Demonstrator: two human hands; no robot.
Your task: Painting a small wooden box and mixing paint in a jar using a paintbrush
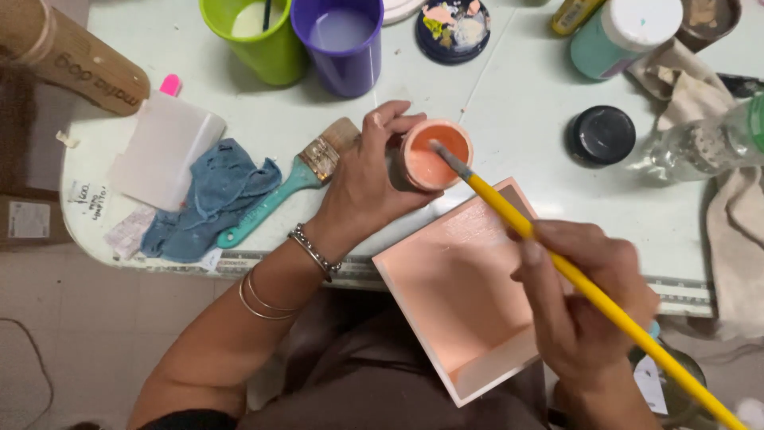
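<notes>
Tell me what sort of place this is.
Likely a home craft or painting table: a jar of peach paint, a yellow-handled brush, rinse cups and a paint-smeared lid.

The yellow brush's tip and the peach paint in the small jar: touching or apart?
Touching. The head view shows the yellow brush bristles resting on the peach paint inside the small jar.

We had a single view, from a camera worn on the head, and it faced almost straight down. It sat close above the left hand [368, 185] and right hand [585, 299], so they filled the middle. The pale table [517, 95] took the upper part, its near edge crossing the picture, with lap and floor below. No second view shared the scene.
</notes>
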